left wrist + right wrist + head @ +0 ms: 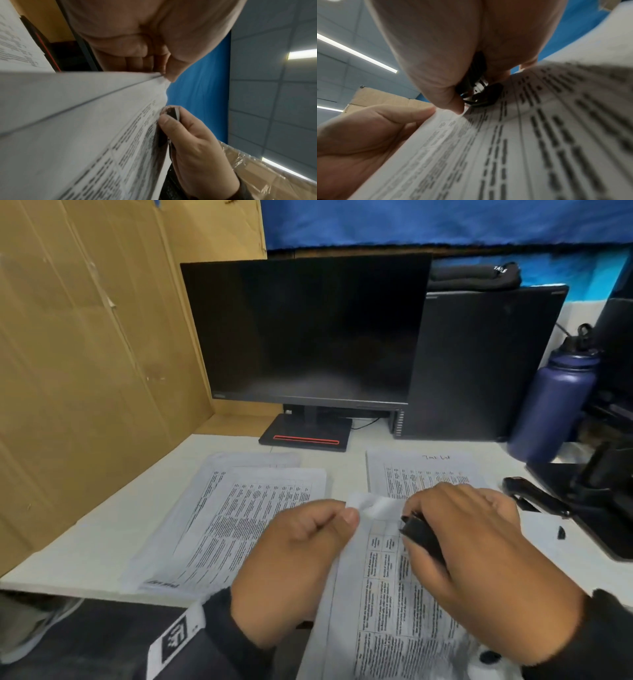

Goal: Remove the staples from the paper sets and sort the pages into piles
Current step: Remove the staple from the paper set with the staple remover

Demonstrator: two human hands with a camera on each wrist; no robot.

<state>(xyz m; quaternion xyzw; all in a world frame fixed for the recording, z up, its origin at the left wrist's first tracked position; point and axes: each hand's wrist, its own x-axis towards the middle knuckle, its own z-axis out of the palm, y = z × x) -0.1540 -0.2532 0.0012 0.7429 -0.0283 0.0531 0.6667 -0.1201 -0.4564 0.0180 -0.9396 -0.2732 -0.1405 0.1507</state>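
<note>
Staple removal at the top corner of the stapled white paper set printed with black table text is the step in hand, by my reading, and doing it well means keeping that corner taut while the tool bites close under the staple. The left hand has its grip narrow, thumb and fingers pinching the upper left corner of the set, which is held raised in front of the person, near the front edge of the white bench. The right hand has its grip wrapped round a small black staple remover with shiny metal parts, its tip pressed onto the sheet just beside the pinched corner; the staple itself is too small to make out. A slow, level pull should spare the thin sheets, which bend and curl easily and could tear at the holes. On the bench lie two piles of loose printed white pages, one on the left and one behind the hands on the right, both flat, matt and slightly fanned. A dark flat monitor stands behind them, smooth and glossy
</note>
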